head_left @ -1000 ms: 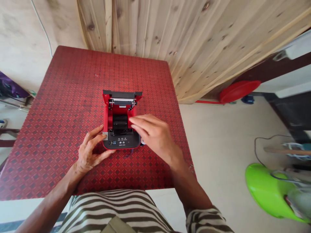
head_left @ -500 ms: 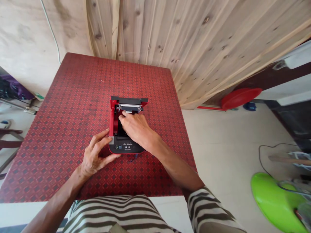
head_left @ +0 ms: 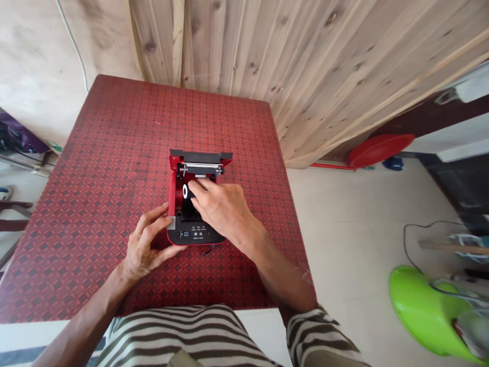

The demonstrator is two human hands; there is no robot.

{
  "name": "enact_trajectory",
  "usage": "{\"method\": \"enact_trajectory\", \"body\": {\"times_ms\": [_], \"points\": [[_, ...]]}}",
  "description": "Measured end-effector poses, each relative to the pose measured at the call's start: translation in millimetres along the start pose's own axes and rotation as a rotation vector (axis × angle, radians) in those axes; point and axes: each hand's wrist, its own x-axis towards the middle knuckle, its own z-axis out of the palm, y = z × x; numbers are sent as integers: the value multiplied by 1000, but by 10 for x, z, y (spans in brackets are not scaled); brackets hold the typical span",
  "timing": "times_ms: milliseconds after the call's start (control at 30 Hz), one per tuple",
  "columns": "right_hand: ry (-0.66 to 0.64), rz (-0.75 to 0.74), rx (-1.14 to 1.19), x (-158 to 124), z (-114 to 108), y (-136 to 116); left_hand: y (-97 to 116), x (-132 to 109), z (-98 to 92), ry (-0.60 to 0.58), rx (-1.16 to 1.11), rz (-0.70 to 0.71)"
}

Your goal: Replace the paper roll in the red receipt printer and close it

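Observation:
A small red and black label printer (head_left: 195,233) rests on the table with its lid (head_left: 200,157) raised at the back. Its front panel carries several buttons and printed marks. My left hand (head_left: 147,242) grips the printer's left front corner, fingers along the side and thumb at the front edge. Over the inner bay, my right hand (head_left: 223,206) is closed around a small dark roll (head_left: 186,191) whose white ring end points left. The hand hides most of the roll and the bay's right part.
The printer stands on a red patterned table (head_left: 126,142). A short dark strap (head_left: 208,251) lies at its front. Wood panelling (head_left: 244,46) rises behind. On the floor at right are a green plastic object (head_left: 424,306) and a red basin-like round (head_left: 380,150).
My right hand has lifted slightly within the bay, and the roll's white ring end now shows. My left hand keeps its grip on the printer. The view has shifted a little.

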Motion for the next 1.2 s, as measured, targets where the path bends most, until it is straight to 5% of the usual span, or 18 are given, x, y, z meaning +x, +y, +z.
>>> {"method": "enact_trajectory", "body": {"times_ms": [100, 233, 400, 533, 633, 1033, 1200], "points": [[136, -19, 152, -199, -74, 22, -3, 2, 2, 1, -14, 0], [481, 57, 649, -493, -99, 304, -3, 10, 7, 4, -6, 1], [876, 412, 1056, -496, 419, 792, -3, 11, 10, 18, 5, 0], [801, 619, 1169, -365, 1021, 845, -11, 7, 16, 20, 11, 12], [718, 647, 1081, -337, 1247, 764, -12, 11, 14, 17, 9, 9], [592, 540, 1083, -422, 1200, 744, -25, 41, -17, 14, 4, 20], [581, 546, 1132, -761, 1108, 773, -26, 39, -18, 6, 0, 4]]}}
